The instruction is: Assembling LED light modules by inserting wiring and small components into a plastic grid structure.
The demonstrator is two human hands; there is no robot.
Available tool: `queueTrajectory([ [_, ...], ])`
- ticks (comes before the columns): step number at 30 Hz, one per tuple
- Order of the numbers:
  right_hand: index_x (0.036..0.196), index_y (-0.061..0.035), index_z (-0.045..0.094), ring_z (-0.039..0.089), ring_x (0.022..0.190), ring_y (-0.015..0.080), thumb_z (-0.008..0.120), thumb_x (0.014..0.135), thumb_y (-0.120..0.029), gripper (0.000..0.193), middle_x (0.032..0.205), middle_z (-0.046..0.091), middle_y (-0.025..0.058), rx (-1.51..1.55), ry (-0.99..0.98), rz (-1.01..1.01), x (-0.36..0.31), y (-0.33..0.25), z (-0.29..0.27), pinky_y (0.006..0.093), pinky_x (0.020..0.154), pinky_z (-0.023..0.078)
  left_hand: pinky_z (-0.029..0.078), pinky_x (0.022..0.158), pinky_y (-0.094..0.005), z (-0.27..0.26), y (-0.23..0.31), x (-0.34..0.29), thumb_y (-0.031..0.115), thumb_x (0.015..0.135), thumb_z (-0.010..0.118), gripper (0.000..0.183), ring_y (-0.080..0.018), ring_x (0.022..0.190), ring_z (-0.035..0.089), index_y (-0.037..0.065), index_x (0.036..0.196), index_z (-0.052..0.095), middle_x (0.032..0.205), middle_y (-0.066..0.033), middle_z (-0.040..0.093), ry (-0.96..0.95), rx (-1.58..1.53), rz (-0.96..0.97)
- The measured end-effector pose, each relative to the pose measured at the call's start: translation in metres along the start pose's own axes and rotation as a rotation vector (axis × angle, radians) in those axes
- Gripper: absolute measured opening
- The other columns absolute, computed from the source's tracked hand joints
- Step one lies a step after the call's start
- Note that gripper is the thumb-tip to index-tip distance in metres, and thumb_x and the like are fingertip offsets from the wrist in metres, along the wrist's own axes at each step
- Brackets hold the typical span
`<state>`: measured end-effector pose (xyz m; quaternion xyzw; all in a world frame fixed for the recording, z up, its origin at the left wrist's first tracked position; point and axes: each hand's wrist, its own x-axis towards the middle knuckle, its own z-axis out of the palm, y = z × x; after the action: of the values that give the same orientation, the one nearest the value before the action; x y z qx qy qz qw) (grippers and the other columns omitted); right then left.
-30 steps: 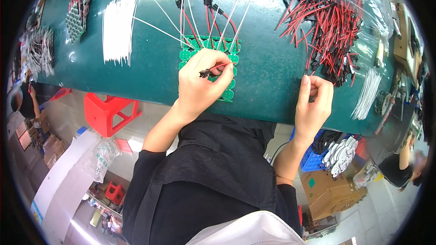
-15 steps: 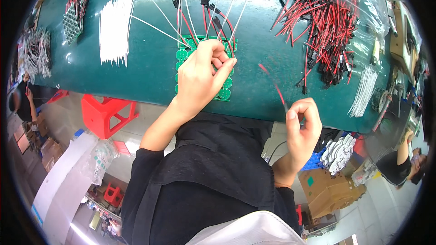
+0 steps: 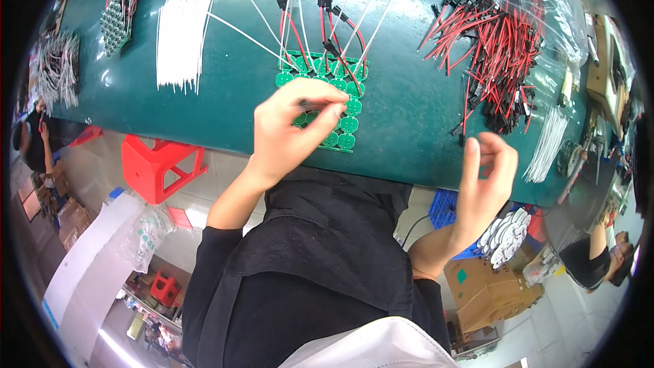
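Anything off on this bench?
Mildly: one white wire at the green board splays far left, its tip close to the white wire bundle, while most others there point up. The red-and-black leads lie in a jumbled heap, unlike that tidy bundle. I see no spill or damage.

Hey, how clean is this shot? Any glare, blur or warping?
Head view: fisheye bending bows the white surface at lower left, and the corners go black; head view: pale glare shows on the green tabletop and shiny highlights on the clear plastic bag; head view: the dark item in the left hand is too blurred to make out.
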<state>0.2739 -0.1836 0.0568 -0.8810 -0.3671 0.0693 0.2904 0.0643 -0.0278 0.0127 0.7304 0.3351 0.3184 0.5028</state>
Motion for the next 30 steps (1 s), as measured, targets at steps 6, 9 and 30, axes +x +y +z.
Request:
queueTrajectory([
  [6, 0.093, -0.0010, 0.059, 0.057, 0.071, 0.0207, 0.071, 0.087, -0.015, 0.020, 0.087, 0.056, 0.0098, -0.083, -0.126, 0.059, -0.001, 0.031, 0.023, 0.0330, 0.064, 0.049, 0.055, 0.070, -0.0256, -0.002, -0.008, 0.008, -0.003, 0.084, 0.067, 0.010, -0.0146, 0.081, 0.067, -0.001, 0.094, 0.068, 0.091, -0.0085, 0.068, 0.062, -0.041, -0.027],
  [9, 0.088, -0.0011, 0.058, 0.055, 0.064, 0.0185, 0.069, 0.086, -0.010, 0.014, 0.081, 0.055, 0.0078, -0.096, -0.052, 0.003, 0.004, 0.024, 0.033, 0.0322, 0.059, 0.047, 0.053, 0.066, -0.0246, 0.000, -0.008, 0.007, -0.003, 0.082, 0.069, 0.013, -0.0145, 0.076, 0.066, 0.001, 0.094, 0.067, 0.087, -0.0079, 0.068, 0.063, 0.164, 0.087],
  [30, 0.085, -0.0021, 0.058, 0.055, 0.062, 0.0149, 0.069, 0.085, -0.007, 0.012, 0.077, 0.055, 0.0057, 0.031, -0.042, 0.019, 0.007, 0.022, 0.039, 0.0296, 0.059, 0.048, 0.052, 0.058, -0.0246, 0.012, -0.007, 0.003, -0.004, 0.078, 0.071, 0.016, -0.0130, 0.066, 0.064, 0.004, 0.087, 0.062, 0.078, -0.0047, 0.066, 0.132, 0.282, 0.097],
])
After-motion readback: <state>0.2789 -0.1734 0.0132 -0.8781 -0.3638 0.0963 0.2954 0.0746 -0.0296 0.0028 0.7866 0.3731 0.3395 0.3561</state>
